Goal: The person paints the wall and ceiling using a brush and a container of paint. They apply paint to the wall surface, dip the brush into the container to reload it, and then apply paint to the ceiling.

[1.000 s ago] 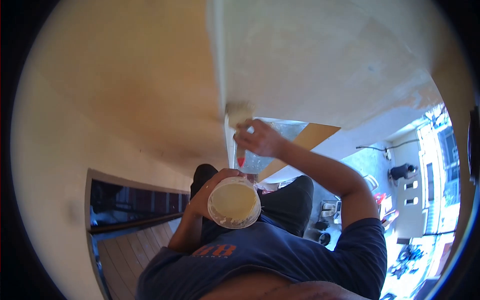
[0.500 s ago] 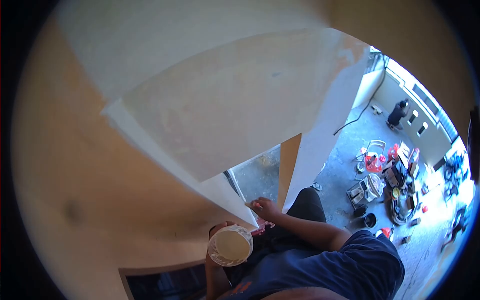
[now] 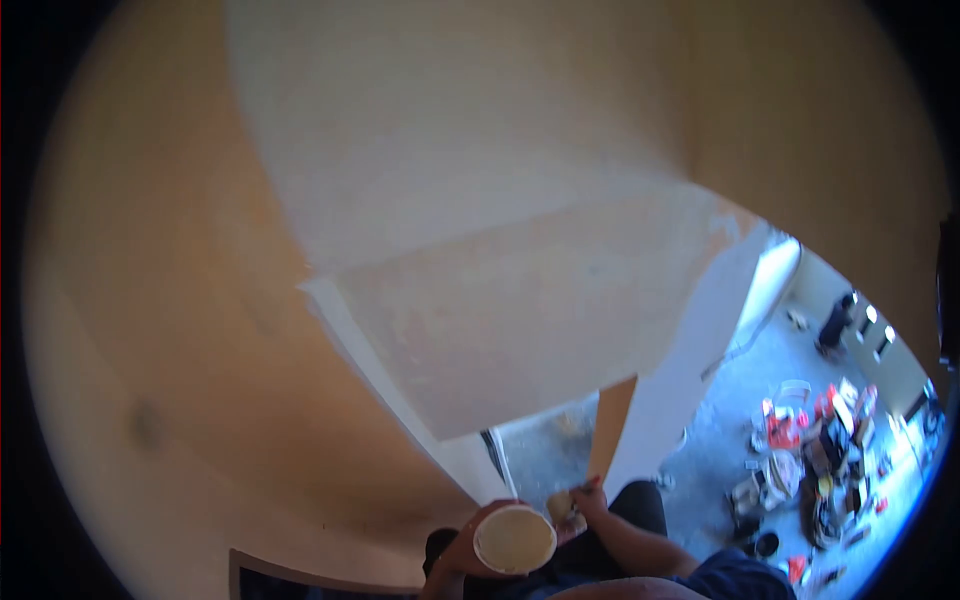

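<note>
My left hand [image 3: 468,543] is wrapped around a round white tub [image 3: 515,508] with a pale cream paint-like filling, its open top facing up toward me. Close to the tub's right side, my right hand [image 3: 592,502] grips a small paintbrush [image 3: 562,508] whose head looks coated in something pale. Blur hides the finer detail of the brush. In front of me spreads a pale patchy wall panel [image 3: 540,310], with a white edge strip [image 3: 375,375] along its left side.
Orange-tan wall [image 3: 250,420] curves along the left, above a dark framed opening [image 3: 300,588]. Far below at right, the grey floor [image 3: 720,430] holds a cluttered pile of tools and boxes [image 3: 820,460] and a black bucket [image 3: 765,544]. Another person [image 3: 836,325] is near the far wall.
My view has tilted upward, so the panel and floor sit lower in it. The tub and the right hand with the brush are now closer together.
</note>
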The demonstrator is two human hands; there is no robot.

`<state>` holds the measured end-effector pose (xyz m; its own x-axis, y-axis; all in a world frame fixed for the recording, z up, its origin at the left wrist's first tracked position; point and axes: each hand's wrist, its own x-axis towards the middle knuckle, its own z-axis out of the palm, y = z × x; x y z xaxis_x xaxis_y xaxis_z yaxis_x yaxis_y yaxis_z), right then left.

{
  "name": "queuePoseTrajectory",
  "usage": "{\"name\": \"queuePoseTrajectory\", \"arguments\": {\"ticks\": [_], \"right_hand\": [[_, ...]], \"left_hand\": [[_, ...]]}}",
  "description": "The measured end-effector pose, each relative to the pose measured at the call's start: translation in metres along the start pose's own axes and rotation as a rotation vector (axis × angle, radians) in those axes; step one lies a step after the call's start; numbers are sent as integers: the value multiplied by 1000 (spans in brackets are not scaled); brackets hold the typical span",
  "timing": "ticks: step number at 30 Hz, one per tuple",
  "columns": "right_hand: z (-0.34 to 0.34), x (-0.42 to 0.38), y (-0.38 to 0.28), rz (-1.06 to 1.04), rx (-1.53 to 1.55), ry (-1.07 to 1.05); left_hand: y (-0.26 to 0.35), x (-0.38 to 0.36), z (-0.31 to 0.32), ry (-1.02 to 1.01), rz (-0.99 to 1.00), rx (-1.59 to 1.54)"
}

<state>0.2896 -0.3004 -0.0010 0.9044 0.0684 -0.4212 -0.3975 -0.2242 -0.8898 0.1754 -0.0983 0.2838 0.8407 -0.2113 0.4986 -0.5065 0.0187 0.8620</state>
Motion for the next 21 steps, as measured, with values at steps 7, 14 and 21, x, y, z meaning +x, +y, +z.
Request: {"name": "queuePoseTrajectory", "arguments": {"ticks": [7,14,21], "right_hand": [[22,77,50,13,-256,-68],[32,103,-29,-205,5,-130],[-62,47,-44,-217,-30,-258]], "left_hand": [[27,48,-42,-48,125,298],[64,56,-43,-142,48,473],[49,-20,25,-3,-170,394]]}}
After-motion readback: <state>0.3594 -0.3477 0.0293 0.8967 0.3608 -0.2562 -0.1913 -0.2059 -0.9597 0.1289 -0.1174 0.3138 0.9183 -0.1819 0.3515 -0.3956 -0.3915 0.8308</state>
